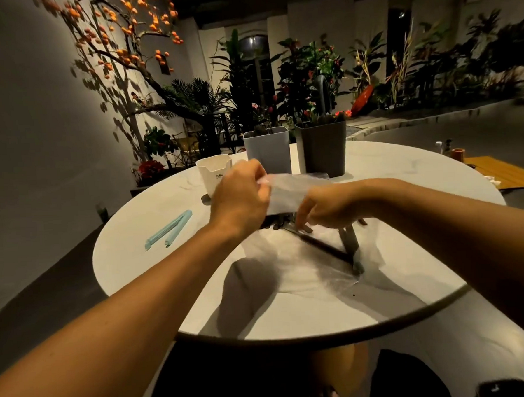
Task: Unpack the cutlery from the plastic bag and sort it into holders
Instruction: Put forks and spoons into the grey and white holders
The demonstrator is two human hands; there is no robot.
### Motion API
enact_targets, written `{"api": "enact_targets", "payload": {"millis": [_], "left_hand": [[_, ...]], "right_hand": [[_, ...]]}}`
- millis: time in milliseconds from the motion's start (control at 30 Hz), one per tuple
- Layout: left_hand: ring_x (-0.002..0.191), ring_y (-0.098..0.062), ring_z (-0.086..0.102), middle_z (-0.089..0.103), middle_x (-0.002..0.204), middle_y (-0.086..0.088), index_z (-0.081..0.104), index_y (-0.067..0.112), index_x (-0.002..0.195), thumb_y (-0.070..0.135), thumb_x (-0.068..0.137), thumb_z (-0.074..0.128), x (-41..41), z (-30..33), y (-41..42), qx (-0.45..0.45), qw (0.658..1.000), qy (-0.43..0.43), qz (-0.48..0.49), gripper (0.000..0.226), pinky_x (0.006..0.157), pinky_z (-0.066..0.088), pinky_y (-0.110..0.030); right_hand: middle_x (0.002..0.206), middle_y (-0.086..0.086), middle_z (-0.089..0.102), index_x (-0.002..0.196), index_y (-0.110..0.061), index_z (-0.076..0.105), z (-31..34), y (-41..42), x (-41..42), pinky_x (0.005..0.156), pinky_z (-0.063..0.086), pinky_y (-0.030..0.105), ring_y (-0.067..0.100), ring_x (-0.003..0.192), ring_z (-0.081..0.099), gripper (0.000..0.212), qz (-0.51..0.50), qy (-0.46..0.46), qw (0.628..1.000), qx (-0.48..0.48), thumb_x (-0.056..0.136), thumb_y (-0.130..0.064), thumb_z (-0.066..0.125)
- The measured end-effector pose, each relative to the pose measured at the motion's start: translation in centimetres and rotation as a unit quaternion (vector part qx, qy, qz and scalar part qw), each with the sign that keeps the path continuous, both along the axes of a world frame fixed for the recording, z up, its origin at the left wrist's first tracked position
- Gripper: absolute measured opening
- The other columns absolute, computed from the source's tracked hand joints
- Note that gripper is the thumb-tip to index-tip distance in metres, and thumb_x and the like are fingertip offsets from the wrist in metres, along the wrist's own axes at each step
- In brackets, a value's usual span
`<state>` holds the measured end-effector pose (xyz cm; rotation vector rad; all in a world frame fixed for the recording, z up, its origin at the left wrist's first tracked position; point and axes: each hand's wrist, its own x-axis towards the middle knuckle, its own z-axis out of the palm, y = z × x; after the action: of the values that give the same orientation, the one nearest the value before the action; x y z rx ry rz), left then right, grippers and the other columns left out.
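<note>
Under both hands, most of the cutlery (324, 246) is hidden; only dark handles show through the clear plastic bag (288, 194) on the round white bench (155, 264). Left hand (239, 196) pinches the bag's lifted edge; right hand (325, 210) curls onto a handle, its fingertips blurred. Three holders (267, 149) stand behind, a blue clip (168, 229) left, plants beyond.

Cam: single head-worn wide-angle, no 2nd view. Looks fwd and down from above near edge of round worktop (136, 265). Close range: both forearms enter from bottom corners. Faces far wall w/ plants (308, 68). Edges show barrel distortion.
</note>
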<state>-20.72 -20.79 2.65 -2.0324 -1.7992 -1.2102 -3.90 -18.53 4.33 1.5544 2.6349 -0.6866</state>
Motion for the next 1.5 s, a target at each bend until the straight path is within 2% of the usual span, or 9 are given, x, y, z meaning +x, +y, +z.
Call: {"api": "enact_targets", "payload": {"millis": [133,233,333,567,900,1067,1200,1400,1500], "left_hand": [[0.084,-0.020,0.050,0.052,0.097,-0.005,0.053,0.013,0.100,0.013,0.085,0.063,0.0,0.3,-0.4,0.169,0.985,0.025,-0.006,0.017,0.070,0.051,-0.037],[0.088,-0.026,0.053,0.058,0.098,-0.016,0.060,0.003,0.100,0.001,0.079,0.062,1.4,-0.4,-2.0,0.268,0.919,0.229,-0.179,0.022,0.073,0.049,-0.035],[0.084,-0.023,0.064,0.067,0.102,-0.012,0.067,0.007,0.110,0.004,0.090,0.065,2.4,-1.4,-2.1,0.159,0.870,0.406,-0.231,0.020,0.069,0.053,-0.028],[0.099,-0.020,0.063,0.063,0.120,-0.004,0.059,0.016,0.130,0.024,0.091,0.072,-0.1,-0.1,-1.2,-0.050,0.893,0.445,0.047,0.041,0.085,0.055,-0.034],[0.100,-0.024,0.062,0.064,0.123,-0.007,0.044,0.018,0.140,0.033,0.085,0.077,-1.0,-0.6,-0.6,-0.090,0.914,0.396,0.016,0.066,0.080,0.051,-0.033],[0.120,-0.028,0.054,0.058,0.133,-0.012,0.045,0.014,0.141,0.019,0.093,0.066,-0.4,-1.8,-0.1,-0.069,0.957,0.281,0.009,0.052,0.095,0.047,-0.036],[0.106,-0.024,0.058,0.063,0.122,-0.010,0.059,0.011,0.127,0.010,0.094,0.064,0.1,-2.0,0.8,-0.083,0.972,0.220,-0.004,0.034,0.091,0.049,-0.031],[0.097,-0.012,0.045,0.061,0.121,-0.004,0.061,0.016,0.124,0.011,0.099,0.058,-0.6,-2.7,1.6,-0.150,0.974,0.171,-0.011,0.026,0.097,0.042,-0.027],[0.098,-0.014,0.047,0.062,0.120,-0.007,0.062,0.014,0.124,0.007,0.097,0.059,-0.5,-2.4,1.4,-0.168,0.973,0.156,0.006,0.028,0.101,0.042,-0.030]], "right_hand": [[0.138,0.007,0.056,0.138,-0.018,0.058,0.3,0.5,1.7,0.098,0.044,0.030,0.026,0.122,0.052,0.049,0.016,-0.074,0.986,0.149,0.095,0.005,0.049],[0.129,0.004,0.059,0.127,-0.024,0.061,0.9,0.5,2.1,0.094,0.046,0.031,0.024,0.116,0.054,0.041,0.020,-0.080,0.981,0.175,0.095,0.001,0.052],[0.103,-0.001,0.065,0.102,-0.032,0.063,0.8,0.9,2.0,0.087,0.052,0.034,0.020,0.096,0.059,0.021,0.041,-0.105,0.969,0.222,0.095,-0.013,0.061],[0.132,0.005,0.061,0.138,-0.023,0.056,-0.7,1.7,1.2,0.097,0.052,0.036,0.025,0.114,0.058,0.048,0.038,-0.095,0.978,0.181,0.093,-0.006,0.057],[0.118,0.001,0.066,0.123,-0.026,0.068,-3.4,4.3,-0.7,0.089,0.055,0.032,0.021,0.103,0.060,0.032,0.024,-0.081,0.987,0.138,0.092,-0.018,0.063],[0.090,-0.001,0.060,0.109,-0.022,0.059,-4.8,5.5,-3.0,0.078,0.049,0.032,0.018,0.083,0.055,0.029,-0.072,-0.032,0.985,0.156,0.092,-0.046,0.063],[0.109,0.002,0.059,0.129,-0.035,0.048,-6.0,5.9,-5.0,0.081,0.044,0.036,0.021,0.090,0.051,0.055,-0.074,-0.040,0.984,0.156,0.087,-0.069,0.051],[0.094,0.014,0.060,0.100,-0.011,0.058,-5.5,5.5,-6.6,0.092,0.048,0.038,0.023,0.092,0.054,0.017,-0.140,-0.027,0.978,0.155,0.093,-0.023,0.066],[0.093,0.000,0.061,0.115,-0.025,0.061,-6.0,5.2,-5.7,0.087,0.052,0.035,0.021,0.088,0.058,0.035,-0.104,-0.011,0.980,0.168,0.084,-0.016,0.075]]}}
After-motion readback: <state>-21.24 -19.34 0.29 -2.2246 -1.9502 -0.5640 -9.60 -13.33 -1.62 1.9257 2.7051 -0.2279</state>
